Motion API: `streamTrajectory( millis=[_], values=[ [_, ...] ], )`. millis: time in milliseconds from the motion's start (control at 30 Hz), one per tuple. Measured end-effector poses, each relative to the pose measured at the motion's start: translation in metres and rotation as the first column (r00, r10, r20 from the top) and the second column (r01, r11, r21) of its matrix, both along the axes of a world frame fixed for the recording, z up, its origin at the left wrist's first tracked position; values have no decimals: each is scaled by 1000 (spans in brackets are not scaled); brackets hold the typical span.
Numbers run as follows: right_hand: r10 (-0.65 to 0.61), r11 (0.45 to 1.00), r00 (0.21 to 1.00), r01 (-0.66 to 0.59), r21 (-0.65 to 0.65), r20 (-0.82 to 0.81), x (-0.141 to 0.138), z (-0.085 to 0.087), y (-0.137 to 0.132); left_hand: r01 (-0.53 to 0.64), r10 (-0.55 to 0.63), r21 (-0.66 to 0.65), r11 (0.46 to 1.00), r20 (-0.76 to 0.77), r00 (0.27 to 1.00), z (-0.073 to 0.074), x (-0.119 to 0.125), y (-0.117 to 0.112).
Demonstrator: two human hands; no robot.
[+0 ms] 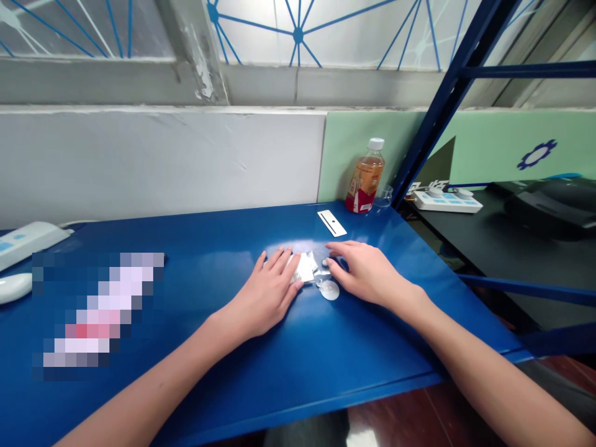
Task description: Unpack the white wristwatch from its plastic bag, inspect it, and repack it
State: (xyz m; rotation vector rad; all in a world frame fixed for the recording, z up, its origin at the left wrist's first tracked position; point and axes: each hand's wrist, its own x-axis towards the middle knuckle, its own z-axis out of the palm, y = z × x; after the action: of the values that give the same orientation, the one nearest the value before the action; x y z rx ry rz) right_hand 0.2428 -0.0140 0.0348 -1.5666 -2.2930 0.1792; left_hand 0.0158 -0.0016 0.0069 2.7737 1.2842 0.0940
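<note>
My left hand (267, 295) lies flat on the blue desk, fingers spread over a small white packet (305, 268) that looks like paper or thin plastic. Close by on the right is my right hand (365, 270), its thumb and forefinger apart. The thumb tip touches or nearly touches a small whitish piece (325, 262), too small to name. Just below it rests a round, pale, translucent disc (329, 290). Clear film seems to lie between the hands, though its edges are hard to make out. The other fingers of the right hand are partly hidden.
A flat white slotted plate (332, 223) lies behind the hands. A drink bottle (366, 180) stands at the back right by a blue metal frame (435, 102). At left are a blurred-out object (100, 310), a power strip (35, 239) and a white rounded object (16, 288).
</note>
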Motion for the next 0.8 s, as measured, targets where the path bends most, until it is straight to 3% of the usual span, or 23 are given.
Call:
streamTrajectory(
  millis=[133, 233, 333, 533, 800],
  values=[
    [-34, 994, 982, 14, -109, -187, -4, 0, 1, -10, 10, -10, 1000, -13, 1000, 0, 0, 0],
    [9, 981, 904, -90, -170, -427, -6, -1, 1, 6, -6, 7, 1000, 31, 999, -1, -1, 0],
    [49, 957, 839, -194, -213, -542, -6, -2, 1, 21, -23, 23, 1000, 77, 997, -3, -2, 1],
    [118, 930, 801, -296, -218, -586, -4, -6, 5, 21, -23, 27, 999, 78, 997, -4, -3, 1],
    [85, 944, 805, -253, -211, -587, -5, -15, 8, -54, 58, -35, 998, 104, 993, -2, -3, -2]
  ],
)
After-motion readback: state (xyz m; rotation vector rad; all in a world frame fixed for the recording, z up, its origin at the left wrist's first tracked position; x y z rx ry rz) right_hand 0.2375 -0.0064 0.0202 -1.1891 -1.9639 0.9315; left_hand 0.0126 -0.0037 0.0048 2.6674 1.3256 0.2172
